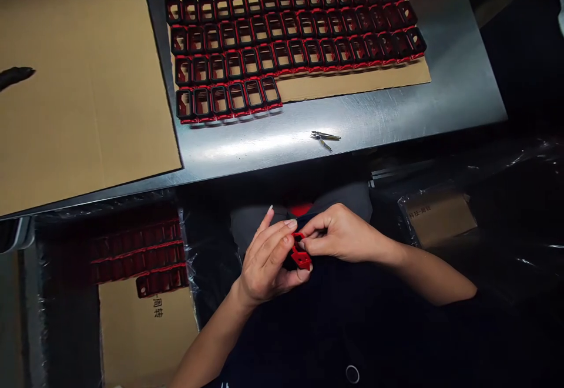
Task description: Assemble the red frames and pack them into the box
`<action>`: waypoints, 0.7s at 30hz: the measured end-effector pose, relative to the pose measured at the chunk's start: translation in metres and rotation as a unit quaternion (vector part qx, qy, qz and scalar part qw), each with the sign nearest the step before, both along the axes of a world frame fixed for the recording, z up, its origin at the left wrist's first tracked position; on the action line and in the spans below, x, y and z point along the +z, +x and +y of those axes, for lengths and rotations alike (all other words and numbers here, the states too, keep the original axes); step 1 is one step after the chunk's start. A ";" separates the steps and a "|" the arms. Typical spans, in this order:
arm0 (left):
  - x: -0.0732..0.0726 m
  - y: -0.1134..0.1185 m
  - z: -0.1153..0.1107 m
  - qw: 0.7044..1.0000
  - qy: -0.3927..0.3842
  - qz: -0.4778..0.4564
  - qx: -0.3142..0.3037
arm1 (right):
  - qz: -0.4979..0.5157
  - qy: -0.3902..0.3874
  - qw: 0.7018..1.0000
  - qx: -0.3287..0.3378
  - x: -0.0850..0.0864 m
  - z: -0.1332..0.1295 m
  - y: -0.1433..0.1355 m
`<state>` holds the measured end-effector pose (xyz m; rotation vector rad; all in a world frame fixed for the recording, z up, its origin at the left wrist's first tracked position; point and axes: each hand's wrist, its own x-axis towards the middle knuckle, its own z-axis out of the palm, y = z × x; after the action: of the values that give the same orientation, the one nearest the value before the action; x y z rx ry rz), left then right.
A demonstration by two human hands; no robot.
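Over my lap, my left hand holds a small red part between its thumb below and its fingers above. My right hand touches the part's upper right side, with thumb and index finger pinched at its opening; whether something small is between them cannot be made out. On the metal table ahead, rows of black and red frames stand on a cardboard sheet. Near the table's front edge lies a small metal tool, like tweezers or clippers.
A large cardboard sheet covers the table's left side, with a dark pointed object on it. Lower left, a plastic-lined box holds more red frames on cardboard. Another cardboard piece lies in plastic at right.
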<state>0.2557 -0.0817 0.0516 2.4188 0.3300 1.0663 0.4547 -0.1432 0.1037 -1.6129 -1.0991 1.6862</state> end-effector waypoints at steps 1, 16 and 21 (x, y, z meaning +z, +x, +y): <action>0.000 0.000 0.000 1.000 -0.001 0.002 0.001 | -0.004 -0.002 1.000 -0.002 0.000 0.000 -0.001; 0.001 -0.003 0.001 1.000 -0.007 0.010 -0.005 | -0.031 0.010 0.999 0.009 0.003 0.003 -0.003; 0.002 -0.004 0.001 1.000 -0.015 0.012 -0.009 | 0.017 0.018 0.999 0.021 0.004 0.002 0.003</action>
<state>0.2517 -0.0812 0.0534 2.4048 0.3295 1.0177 0.4579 -0.1407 0.1082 -1.5444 -1.1475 1.7052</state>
